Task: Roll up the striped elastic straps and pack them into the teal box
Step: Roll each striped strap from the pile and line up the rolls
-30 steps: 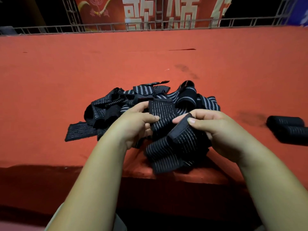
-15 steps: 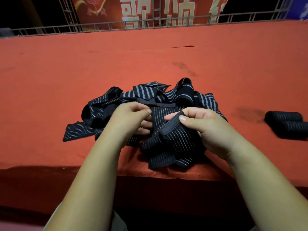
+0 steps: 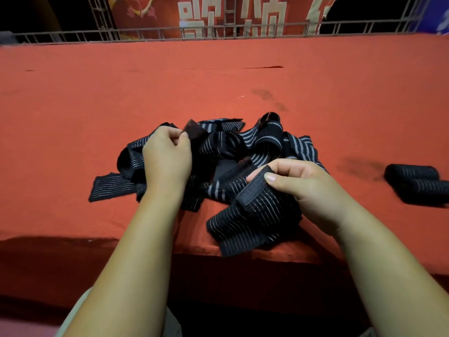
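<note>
Left hand point(image 3: 167, 159) and right hand point(image 3: 298, 186) on striped straps

A dark strap end point(image 3: 194, 132) is pinched by the left hand above a pile of black, white-striped elastic straps point(image 3: 267, 142). A folded strap point(image 3: 252, 220) is gripped by the right hand at the near edge of the red cloth-covered surface point(image 3: 218, 81). Two rolled straps point(image 3: 418, 183) are laid far right.

Black, white-striped straps point(image 3: 264, 142) on red cloth point(image 3: 218, 81)

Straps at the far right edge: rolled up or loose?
Rolled. The two straps lie as tight cylinders side by side on the red cloth, apart from the loose pile.
</note>
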### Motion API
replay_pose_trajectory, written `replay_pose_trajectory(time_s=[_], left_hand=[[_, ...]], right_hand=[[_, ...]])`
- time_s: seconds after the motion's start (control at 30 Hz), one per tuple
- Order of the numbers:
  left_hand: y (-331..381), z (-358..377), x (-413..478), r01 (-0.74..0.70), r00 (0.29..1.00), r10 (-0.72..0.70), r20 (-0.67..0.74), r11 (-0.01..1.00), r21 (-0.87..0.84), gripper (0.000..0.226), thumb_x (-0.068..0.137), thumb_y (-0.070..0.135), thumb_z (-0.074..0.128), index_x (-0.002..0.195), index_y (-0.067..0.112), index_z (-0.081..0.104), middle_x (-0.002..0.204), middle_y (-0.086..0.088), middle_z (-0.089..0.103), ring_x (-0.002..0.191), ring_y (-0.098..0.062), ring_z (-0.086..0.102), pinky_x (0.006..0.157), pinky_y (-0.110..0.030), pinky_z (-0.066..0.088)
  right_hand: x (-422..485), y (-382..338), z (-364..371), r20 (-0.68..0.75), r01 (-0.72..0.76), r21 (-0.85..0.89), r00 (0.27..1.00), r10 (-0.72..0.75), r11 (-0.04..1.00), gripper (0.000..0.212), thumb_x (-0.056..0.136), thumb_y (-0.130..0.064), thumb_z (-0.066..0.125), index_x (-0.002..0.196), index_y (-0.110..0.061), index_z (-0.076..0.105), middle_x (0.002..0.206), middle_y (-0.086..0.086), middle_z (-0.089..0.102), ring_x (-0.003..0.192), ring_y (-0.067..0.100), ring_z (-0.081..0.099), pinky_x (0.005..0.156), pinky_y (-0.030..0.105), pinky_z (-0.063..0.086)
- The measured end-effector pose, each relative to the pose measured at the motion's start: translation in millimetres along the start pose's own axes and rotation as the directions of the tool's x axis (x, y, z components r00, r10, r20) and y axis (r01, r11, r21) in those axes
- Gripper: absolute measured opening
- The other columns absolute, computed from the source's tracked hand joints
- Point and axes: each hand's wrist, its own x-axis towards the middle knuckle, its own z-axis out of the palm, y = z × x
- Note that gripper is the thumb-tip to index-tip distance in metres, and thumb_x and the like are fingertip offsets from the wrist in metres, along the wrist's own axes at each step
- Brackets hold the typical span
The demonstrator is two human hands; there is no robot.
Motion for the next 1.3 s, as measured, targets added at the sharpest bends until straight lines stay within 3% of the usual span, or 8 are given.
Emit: replay_pose_trajectory(time_s=[0.2, 0.33, 0.4, 0.67, 0.9, 0.97, 1.17, 1.3], left_hand=[[22.2, -14.9, -7.9, 0.081, 0.974, -0.104, 0.202, 0.99, 0.117, 0.042, 0.103, 0.045, 0.062, 0.097, 0.004, 0.067, 0.085, -0.005, 0.076, 0.084, -0.031, 0.069, 0.065, -0.032, 0.045], [40.8, -25.6, -24.0, 0.329, 0.653, -0.318, 0.687, 0.937, 0.12, 0.065, 0.108, 0.069, 0.041, 0.105, 0.014, 0.075, 0.087, -0.001, 0.084, 0.072, -0.02, 0.065, 0.067, -0.033, 0.048], [44.2, -23.7, -30.7, 0.451, 0.616, -0.274, 0.739, 0.892, -0.045, 0.054, 0.11, 0.062, 0.046, 0.108, 0.015, 0.072, 0.086, -0.001, 0.083, 0.072, -0.017, 0.069, 0.064, -0.032, 0.048], [65.7, -28.0, -50.2, 0.505, 0.793, -0.054, 0.606, 0.615, -0.606, 0.028, 0.1, 0.005, 0.073, 0.128, 0.004, 0.069, 0.117, -0.016, 0.081, 0.104, -0.026, 0.08, 0.089, -0.037, 0.064], [108.8, -56.3, -59.8, 0.33, 0.88, 0.053, 0.472, 0.646, -0.689, 0.015, 0.1, 0.001, 0.07, 0.112, 0.008, 0.077, 0.095, -0.006, 0.082, 0.08, -0.014, 0.078, 0.068, -0.025, 0.061], [125.7, -69.3, -61.5, 0.271, 0.906, 0.07, 0.417, 0.662, -0.699, 0.014, 0.101, 0.001, 0.069, 0.108, 0.011, 0.077, 0.083, 0.001, 0.08, 0.069, -0.009, 0.073, 0.063, -0.023, 0.059], [172.6, -102.1, -51.7, 0.172, 0.931, 0.125, 0.342, 0.677, -0.716, 0.015, 0.101, 0.002, 0.067, 0.112, 0.007, 0.076, 0.097, -0.007, 0.082, 0.087, -0.017, 0.079, 0.08, -0.039, 0.066], [197.4, -119.9, -48.3, 0.125, 0.944, 0.145, 0.296, 0.672, -0.729, 0.015, 0.103, 0.001, 0.066, 0.107, 0.01, 0.076, 0.092, -0.004, 0.082, 0.083, -0.014, 0.078, 0.075, -0.034, 0.066]], right_hand=[[-4.9, -5.4, -5.2, -0.002, 0.159, 0.037, 0.987, -0.159, 0.987, 0.024, 0.098, -0.018, 0.061, 0.111, -0.008, 0.078, 0.105, 0.009, 0.079, 0.095, 0.023, 0.075, 0.08, 0.03, 0.057], [-10.7, -12.7, -8.5, -0.004, 0.266, 0.074, 0.964, -0.267, 0.961, 0.024, 0.099, -0.015, 0.058, 0.112, -0.004, 0.075, 0.103, 0.011, 0.076, 0.095, 0.023, 0.072, 0.08, 0.031, 0.055], [-15.2, -17.0, -10.9, 0.002, 0.308, 0.052, 0.951, -0.308, 0.95, 0.024, 0.1, -0.014, 0.058, 0.111, -0.004, 0.076, 0.105, 0.01, 0.075, 0.098, 0.024, 0.07, 0.083, 0.034, 0.054], [-42.8, -35.0, -12.5, 0.004, 0.296, 0.051, 0.955, -0.296, 0.954, 0.024, 0.1, -0.015, 0.058, 0.111, -0.004, 0.076, 0.1, 0.009, 0.075, 0.089, 0.018, 0.069, 0.074, 0.024, 0.052], [-72.8, -66.8, -6.9, -0.059, 0.263, 0.028, 0.964, -0.261, 0.965, 0.018, 0.104, -0.015, 0.064, 0.112, -0.003, 0.075, 0.102, 0.026, 0.074, 0.086, 0.019, 0.068, 0.074, 0.027, 0.052], [-83.6, -87.1, -6.2, -0.117, 0.277, 0.02, 0.955, -0.273, 0.961, 0.014, 0.103, -0.017, 0.068, 0.106, -0.005, 0.075, 0.09, 0.016, 0.073, 0.078, 0.014, 0.065, 0.068, 0.025, 0.05], [-98.9, -145.9, -8.2, -0.368, 0.313, -0.13, 0.866, -0.339, 0.941, 0.012, 0.104, -0.017, 0.068, 0.102, -0.016, 0.08, 0.09, -0.001, 0.078, 0.076, 0.011, 0.068, 0.067, 0.025, 0.052], [-108.5, -178.7, -12.1, -0.424, 0.332, -0.172, 0.825, -0.374, 0.928, 0.012, 0.104, -0.013, 0.068, 0.101, -0.014, 0.079, 0.09, -0.001, 0.08, 0.077, 0.01, 0.071, 0.068, 0.023, 0.056]])
